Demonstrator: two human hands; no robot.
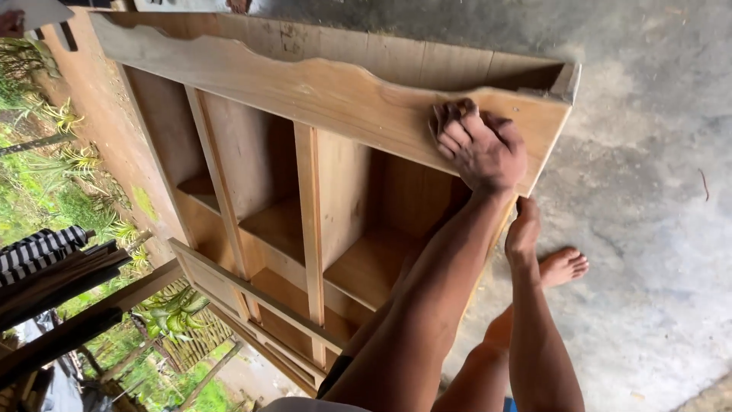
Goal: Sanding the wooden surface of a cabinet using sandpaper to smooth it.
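A bare wooden cabinet (252, 175) with open compartments and upright dividers fills the middle of the view. Its scalloped front board (320, 95) runs across the top. My left hand (480, 152), dusty, presses down on that board near its right end, with a small dark brown sheet (450, 113), apparently sandpaper, under the fingertips. My right hand (523, 229) is lower, its fingers curled around the cabinet's side edge (543, 164). My bare foot (563, 265) rests on the floor just beside that hand.
Grey concrete floor (648, 191) lies to the right of the cabinet. On the left are green plants (53, 168), dark wooden beams (69, 282), a striped cloth (38, 248) and a woven fence (191, 343).
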